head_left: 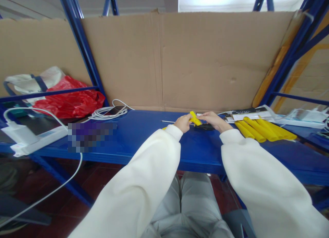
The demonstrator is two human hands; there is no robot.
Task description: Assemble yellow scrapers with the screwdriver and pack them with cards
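Note:
A small yellow piece (pixel 195 119), its exact kind not clear, is held up just above the blue tabletop (pixel 149 138). My left hand (pixel 183 123) is closed on its left side. From the right, the fingertips of my right hand (pixel 212 120) are pinched together at the same piece. Under my right hand lies a black object (pixel 205 127), mostly covered. A thin metal rod (pixel 167 121) sticks out to the left behind my left hand; its other end is hidden. A bit of yellow shows beside my left wrist.
Several yellow tubes (pixel 257 130) lie side by side on the right, before papers and boxes (pixel 250 114). At left are a coiled white cable (pixel 108 112), a power strip (pixel 48 140) and a red plastic bag (pixel 74 97). A cardboard panel (pixel 195 63) stands behind, between blue posts.

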